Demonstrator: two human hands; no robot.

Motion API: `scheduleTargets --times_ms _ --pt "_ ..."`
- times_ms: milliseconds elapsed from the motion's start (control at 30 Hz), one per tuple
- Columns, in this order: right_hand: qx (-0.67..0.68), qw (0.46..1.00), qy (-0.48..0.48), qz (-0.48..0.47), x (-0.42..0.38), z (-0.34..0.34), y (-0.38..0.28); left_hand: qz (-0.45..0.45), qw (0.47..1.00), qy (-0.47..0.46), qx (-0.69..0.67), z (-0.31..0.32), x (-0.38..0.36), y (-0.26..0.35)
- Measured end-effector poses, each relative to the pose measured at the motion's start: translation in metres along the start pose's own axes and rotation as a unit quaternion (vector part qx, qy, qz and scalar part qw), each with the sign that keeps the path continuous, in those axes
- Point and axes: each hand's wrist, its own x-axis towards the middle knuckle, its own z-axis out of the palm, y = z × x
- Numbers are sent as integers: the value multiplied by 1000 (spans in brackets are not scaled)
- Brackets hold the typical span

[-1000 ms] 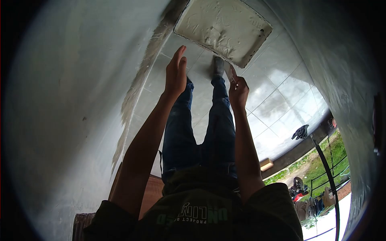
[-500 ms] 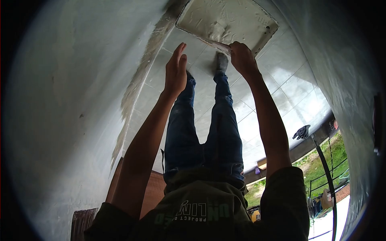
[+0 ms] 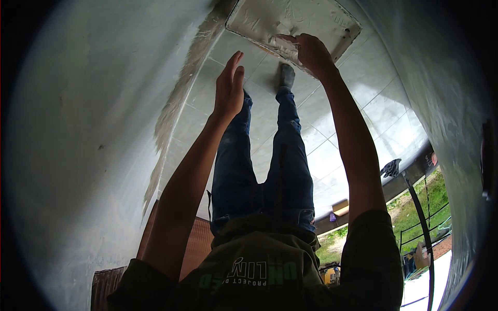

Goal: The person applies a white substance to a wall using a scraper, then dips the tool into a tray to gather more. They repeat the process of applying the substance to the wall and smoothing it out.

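Surroundings: a white plastered wall [image 3: 88, 129] fills the left of the view, with a rough streak of dried plaster [image 3: 174, 111] running along its meeting with the tiled floor [image 3: 353, 119], which is glossy, pale and crossed by thin grout lines. The person's own legs in blue jeans [image 3: 264, 166] stretch across the middle of the view between the two arms, ending in a grey foot [image 3: 286, 75] that lies just beside the board's near edge. A dark green shirt with printed lettering [image 3: 254, 272] closes the bottom of the frame. To the right: a dark rag [image 3: 390, 168] on a low ledge, a black hose [image 3: 423, 217] curving away from it, a small tan block [image 3: 341, 207], and green ground beyond a railing. Main item: a flat rectangular mortar board [image 3: 311, 18], lying on the tiles at the top of the view, light-rimmed, its face covered with wet whitish plaster in ridged smears. Right hand [image 3: 311, 52]: fingers curled shut around a thin flat scraper blade [image 3: 282, 46], which is pressed against the plaster at the board's near edge; the tool is largely hidden by the hand. Left hand [image 3: 230, 85]: fingers straight and held together, palm edge-on, holding nothing, raised over the tiles near the left knee and well apart from the board.
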Motion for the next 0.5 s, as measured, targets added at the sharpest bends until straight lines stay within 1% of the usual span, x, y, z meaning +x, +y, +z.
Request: scheduleTargets --times_ms 67,100,167,200,267,367,400,433,500 --pt "-28 998 22 -51 2 14 0 0 1000 -9 6 1 1 1" --pt "-56 997 8 -57 1 26 3 2 1000 -8 4 1 2 -1" --pt "-70 996 13 -60 3 22 0 1 1000 -7 2 2 3 0" --pt "-70 996 12 -60 5 15 3 -3 1000 -9 3 1 4 1" --pt "-60 995 -71 -48 7 -16 -2 -11 1000 -9 4 0 5 2" --pt "-48 997 -57 -38 6 -14 12 -7 1000 -12 6 1 4 0" --pt "-51 997 -63 -3 9 -3 23 0 1000 -11 0 2 5 -3" --pt "-52 997 -64 -4 7 1 28 6 1000 -10 -6 2 6 -3" --pt "76 996 -50 1 8 11 35 4 1000 -8 -1 3 5 -3"
